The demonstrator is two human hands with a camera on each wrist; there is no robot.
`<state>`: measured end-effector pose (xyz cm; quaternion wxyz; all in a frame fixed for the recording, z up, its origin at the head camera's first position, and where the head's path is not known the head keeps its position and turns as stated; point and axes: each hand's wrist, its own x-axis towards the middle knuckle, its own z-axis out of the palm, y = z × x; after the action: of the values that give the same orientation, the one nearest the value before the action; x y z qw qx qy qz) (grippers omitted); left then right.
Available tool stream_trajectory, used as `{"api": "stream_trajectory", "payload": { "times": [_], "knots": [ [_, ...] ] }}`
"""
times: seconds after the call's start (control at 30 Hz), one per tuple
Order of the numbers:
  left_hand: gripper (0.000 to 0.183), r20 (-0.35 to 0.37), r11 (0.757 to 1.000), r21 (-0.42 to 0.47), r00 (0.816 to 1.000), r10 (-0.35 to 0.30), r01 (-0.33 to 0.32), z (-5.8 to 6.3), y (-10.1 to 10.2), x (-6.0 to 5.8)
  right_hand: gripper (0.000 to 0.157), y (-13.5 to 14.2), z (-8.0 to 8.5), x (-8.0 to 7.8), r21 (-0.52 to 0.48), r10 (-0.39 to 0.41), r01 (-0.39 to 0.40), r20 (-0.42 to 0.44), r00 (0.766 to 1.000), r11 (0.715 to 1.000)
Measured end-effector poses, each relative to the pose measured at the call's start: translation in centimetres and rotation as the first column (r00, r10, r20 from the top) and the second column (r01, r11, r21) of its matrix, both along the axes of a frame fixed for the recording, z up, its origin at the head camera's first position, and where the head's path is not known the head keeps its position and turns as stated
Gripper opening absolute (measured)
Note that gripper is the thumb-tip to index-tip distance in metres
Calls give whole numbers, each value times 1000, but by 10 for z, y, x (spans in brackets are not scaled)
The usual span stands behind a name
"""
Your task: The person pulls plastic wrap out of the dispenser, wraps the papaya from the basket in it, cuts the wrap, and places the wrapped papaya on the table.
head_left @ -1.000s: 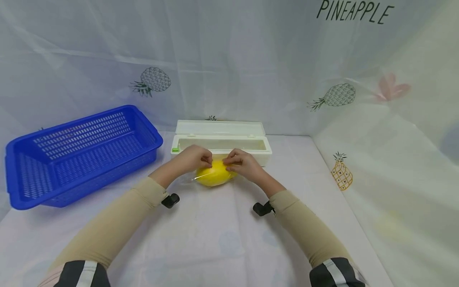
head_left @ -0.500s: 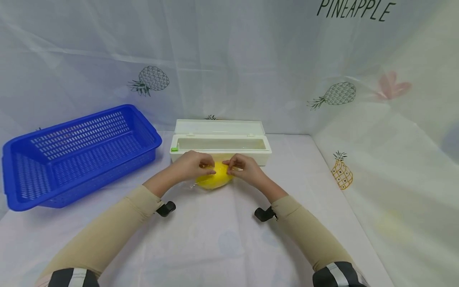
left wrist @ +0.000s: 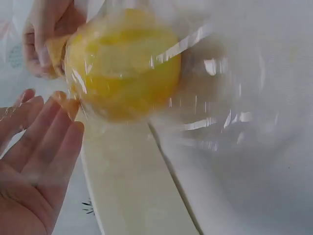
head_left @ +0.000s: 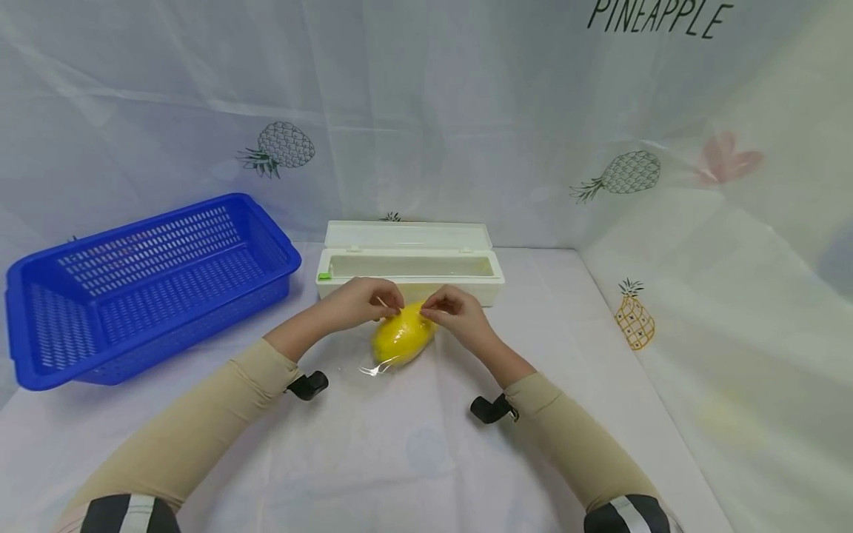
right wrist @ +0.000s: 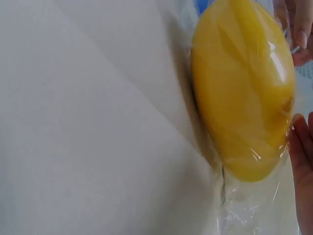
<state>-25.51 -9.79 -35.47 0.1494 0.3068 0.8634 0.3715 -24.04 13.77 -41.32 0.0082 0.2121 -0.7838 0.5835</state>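
Observation:
A smooth yellow oval fruit (head_left: 400, 337) is wrapped in clear plastic film (left wrist: 210, 98), with a loose film end spreading towards the front left. In the head view it lies slanted just before the white box. My left hand (head_left: 363, 303) pinches film at the fruit's far side, its fingers stretched in the left wrist view. Close beside it, my right hand (head_left: 460, 314) pinches the film at the fruit's upper right. In the right wrist view the fruit (right wrist: 242, 93) fills the upper right, with creased film hanging from its lower end.
Behind the hands stands a long white box (head_left: 453, 289) with its lid (head_left: 406, 235) raised and a small green piece (head_left: 324, 277) at its left end. A blue perforated basket (head_left: 153, 289) stands at the left. A pineapple-print cloth (head_left: 440, 163) hangs behind.
The wrapped fruit has turned from lying nearly crosswise to slanted, its near end towards the front left. The film end now shows there, and both hands have come closer together.

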Motion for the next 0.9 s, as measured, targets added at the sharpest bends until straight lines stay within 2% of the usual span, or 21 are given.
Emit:
{"api": "stream_trajectory", "payload": {
  "times": [0.13, 0.27, 0.37, 0.47, 0.57, 0.67, 0.77, 0.9],
  "knots": [
    [20, 85, 999, 37, 996, -9, 6, -1, 0, 1, 11, -3, -3, 2, 54, -25, 26, -25, 999, 998],
    [23, 60, 999, 20, 997, 43, -45, -8, -1, 1, 7, -1, -3, 5, 124, -61, 65, -41, 997, 990],
    [31, 42, 997, 1, 996, 82, -82, -20, -3, 1, 5, 1, -4, 5, 172, -71, 79, -50, 996, 982],
    [47, 124, 996, 20, 989, 84, -87, -30, -3, 2, 6, 4, -5, 7, 184, -76, 84, -48, 996, 979],
    [57, 239, 993, 71, 968, 75, -95, -38, -1, 5, 7, 7, -8, 10, 151, -86, 89, -25, 996, 985],
    [57, 317, 988, 112, 946, 68, -109, -43, 1, 10, 11, 10, -13, 13, 92, -96, 93, 21, 995, 991],
    [53, 350, 986, 118, 934, 67, -114, -48, 5, 17, 16, 12, -18, 18, 1, -95, 95, 130, 987, 995],
    [49, 350, 983, 141, 935, 63, -120, -52, 10, 24, 20, 13, -21, 24, -142, -67, 117, 315, 947, 983]
  ]
}}
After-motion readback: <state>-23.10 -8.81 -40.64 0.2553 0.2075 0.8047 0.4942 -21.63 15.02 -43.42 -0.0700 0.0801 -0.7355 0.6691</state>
